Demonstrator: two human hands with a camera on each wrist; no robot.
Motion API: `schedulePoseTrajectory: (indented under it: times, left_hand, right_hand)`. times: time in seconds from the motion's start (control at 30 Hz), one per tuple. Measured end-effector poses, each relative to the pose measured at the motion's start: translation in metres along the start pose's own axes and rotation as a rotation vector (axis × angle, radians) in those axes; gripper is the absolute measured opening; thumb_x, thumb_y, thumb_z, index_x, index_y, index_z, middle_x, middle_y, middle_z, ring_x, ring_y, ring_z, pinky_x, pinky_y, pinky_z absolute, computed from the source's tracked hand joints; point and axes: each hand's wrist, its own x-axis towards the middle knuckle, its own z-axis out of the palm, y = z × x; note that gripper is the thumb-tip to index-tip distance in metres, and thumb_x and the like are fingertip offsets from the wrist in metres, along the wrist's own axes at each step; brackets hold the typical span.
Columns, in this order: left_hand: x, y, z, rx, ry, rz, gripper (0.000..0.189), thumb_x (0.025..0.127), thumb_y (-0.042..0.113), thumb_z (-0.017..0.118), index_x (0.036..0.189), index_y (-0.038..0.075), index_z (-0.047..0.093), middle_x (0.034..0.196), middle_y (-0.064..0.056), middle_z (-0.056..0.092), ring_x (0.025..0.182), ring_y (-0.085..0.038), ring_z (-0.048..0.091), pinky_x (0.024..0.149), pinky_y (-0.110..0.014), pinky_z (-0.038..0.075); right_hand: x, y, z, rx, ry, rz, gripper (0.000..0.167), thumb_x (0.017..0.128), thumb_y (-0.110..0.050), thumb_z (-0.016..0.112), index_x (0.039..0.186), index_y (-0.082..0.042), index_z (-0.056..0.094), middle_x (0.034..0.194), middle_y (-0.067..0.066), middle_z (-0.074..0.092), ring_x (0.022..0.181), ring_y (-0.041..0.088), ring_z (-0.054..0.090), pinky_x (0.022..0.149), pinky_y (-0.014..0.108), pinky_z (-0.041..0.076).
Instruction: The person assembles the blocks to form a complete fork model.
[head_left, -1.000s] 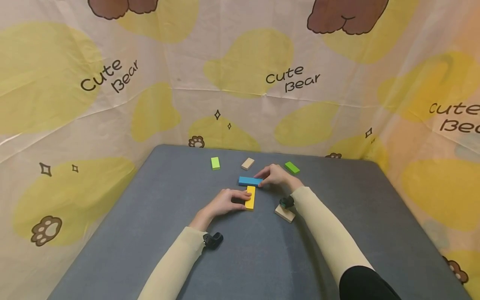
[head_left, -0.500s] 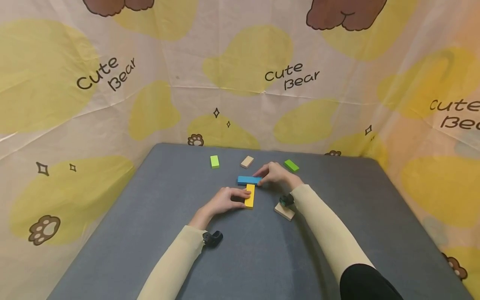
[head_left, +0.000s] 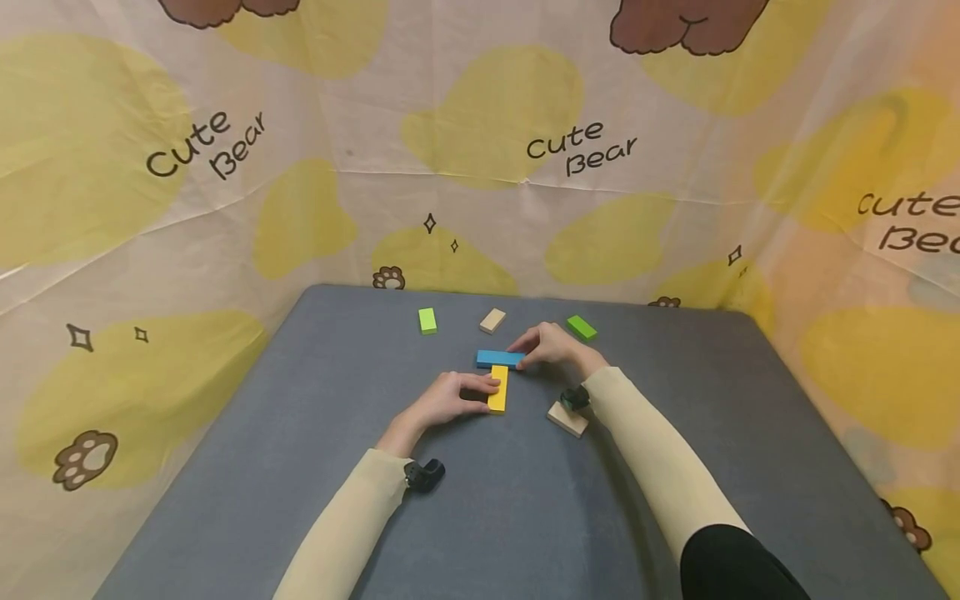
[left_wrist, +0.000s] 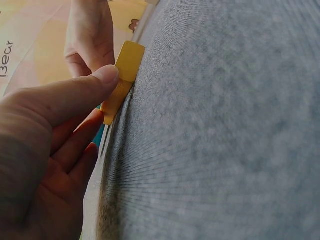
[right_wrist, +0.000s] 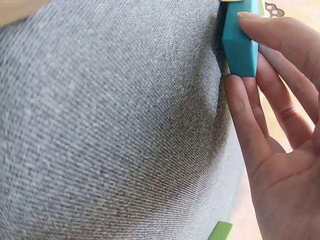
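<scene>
In the head view a blue rectangular block (head_left: 497, 358) lies crosswise on the grey table, and a yellow block (head_left: 498, 390) points lengthwise at its near side, the two forming a T. My left hand (head_left: 444, 400) pinches the yellow block from the left; the left wrist view shows the thumb on the yellow block (left_wrist: 131, 60) and fingers underneath its near end. My right hand (head_left: 553, 348) holds the blue block by its right end. In the right wrist view, the thumb presses one face of the blue block (right_wrist: 241, 47) while fingertips touch its end.
Beyond the hands lie a light green block (head_left: 427, 321), a plain wooden block (head_left: 492, 321) and a darker green block (head_left: 582, 327). Another wooden block (head_left: 567, 418) sits beneath the right wrist. A patterned cloth (head_left: 480, 150) hangs behind the grey table (head_left: 480, 517).
The head view has tilted slightly, so the scene sits a little higher. Both hands keep their hold on the same blocks, with hardly any movement.
</scene>
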Motion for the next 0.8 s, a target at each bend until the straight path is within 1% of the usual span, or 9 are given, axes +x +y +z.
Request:
schedulePoseTrajectory:
  times: [0.17, 0.57, 0.8]
  left_hand:
    - [-0.0002, 0.0002, -0.0002, 0.017, 0.001, 0.002, 0.038, 0.082, 0.024, 0.075, 0.119, 0.02, 0.068, 0.129, 0.007, 0.061, 0.127, -0.007, 0.05, 0.109, -0.039, 0.036]
    - [-0.0021, 0.0007, -0.0006, 0.023, 0.007, -0.009, 0.037, 0.082, 0.026, 0.074, 0.119, 0.021, 0.068, 0.129, 0.007, 0.061, 0.127, -0.007, 0.05, 0.109, -0.041, 0.036]
    - [-0.0027, 0.0013, -0.0004, 0.012, 0.008, -0.004, 0.037, 0.082, 0.025, 0.075, 0.118, 0.021, 0.068, 0.128, 0.007, 0.061, 0.126, -0.007, 0.051, 0.109, -0.04, 0.036]
  right_hand:
    - [0.0018, 0.0021, 0.0012, 0.003, -0.004, -0.002, 0.033, 0.077, -0.022, 0.079, 0.109, -0.016, 0.073, 0.105, 0.002, 0.071, 0.09, 0.011, 0.063, 0.082, 0.029, 0.053]
    - [0.001, -0.0009, 0.0017, 0.002, -0.013, 0.018, 0.033, 0.078, -0.021, 0.079, 0.11, -0.017, 0.073, 0.104, 0.001, 0.07, 0.089, 0.012, 0.061, 0.08, 0.028, 0.052]
    - [-0.0001, -0.0021, 0.0024, 0.004, -0.03, 0.034, 0.033, 0.078, -0.021, 0.078, 0.111, -0.017, 0.072, 0.106, 0.002, 0.07, 0.092, 0.012, 0.061, 0.084, 0.03, 0.052]
